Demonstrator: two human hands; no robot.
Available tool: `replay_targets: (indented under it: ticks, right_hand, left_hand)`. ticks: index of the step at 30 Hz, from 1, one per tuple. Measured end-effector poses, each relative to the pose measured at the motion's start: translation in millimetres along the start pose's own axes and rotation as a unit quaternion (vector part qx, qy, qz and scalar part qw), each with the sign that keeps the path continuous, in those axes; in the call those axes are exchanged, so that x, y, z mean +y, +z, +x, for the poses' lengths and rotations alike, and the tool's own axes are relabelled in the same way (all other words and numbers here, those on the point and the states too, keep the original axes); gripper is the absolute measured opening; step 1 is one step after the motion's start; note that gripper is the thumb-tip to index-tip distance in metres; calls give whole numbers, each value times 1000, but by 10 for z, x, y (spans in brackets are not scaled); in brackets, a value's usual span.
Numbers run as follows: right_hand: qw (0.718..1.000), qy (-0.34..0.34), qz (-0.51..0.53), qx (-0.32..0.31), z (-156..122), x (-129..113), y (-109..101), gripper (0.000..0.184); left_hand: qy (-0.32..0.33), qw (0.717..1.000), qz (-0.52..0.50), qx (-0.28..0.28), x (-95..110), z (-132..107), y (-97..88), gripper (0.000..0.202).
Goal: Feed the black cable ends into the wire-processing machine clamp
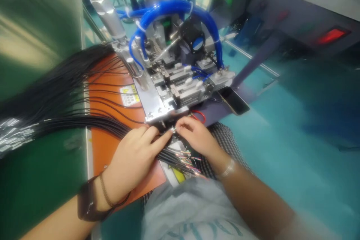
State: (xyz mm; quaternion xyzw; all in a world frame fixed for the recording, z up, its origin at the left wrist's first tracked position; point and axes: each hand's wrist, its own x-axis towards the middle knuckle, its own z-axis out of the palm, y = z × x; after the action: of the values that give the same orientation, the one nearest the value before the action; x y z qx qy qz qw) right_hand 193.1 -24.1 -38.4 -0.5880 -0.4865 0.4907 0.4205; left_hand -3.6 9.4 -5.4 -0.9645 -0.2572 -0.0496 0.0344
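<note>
Black cable bundle (70, 120) fanning over the orange mat (104, 157), and here's the left hand (131, 161) closing in with the right hand (197, 138), both pinching a small metal terminal (172, 130) at the pneumatic fixture's (165, 97) front edge!

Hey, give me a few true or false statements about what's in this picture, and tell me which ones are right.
The blue tubing arches over the machine. True.

Black wires lie across an orange mat. True.

The right hand wears a glove. False: it is bare.

The warning label is stuck on the blue tubing. False: it is on the orange mat.

The left hand is beside the right hand at the machine's near edge. True.
</note>
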Motion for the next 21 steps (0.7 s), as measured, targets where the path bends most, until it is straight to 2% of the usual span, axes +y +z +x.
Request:
replay_targets:
  ticks: [4,9,12,17,21]
  right_hand:
    - [1000,-7,1,6,37,10,17,9]
    - [997,37,74,-3,85,78,48,9]
    - [996,24,85,-3,75,84,25,8]
    - [999,-42,22,-7,35,14,-14,9]
    - [999,-45,-9,11,21,-37,6,7]
  left_hand:
    - [-18,999,29,-24,47,46,-27,48]
    - [-36,997,40,-59,79,98,-90,49]
    - [-25,999,15,-34,37,50,-112,47]
    - [-15,999,27,15,-25,-48,-124,23]
    - [5,998,45,48,-4,-60,-117,28]
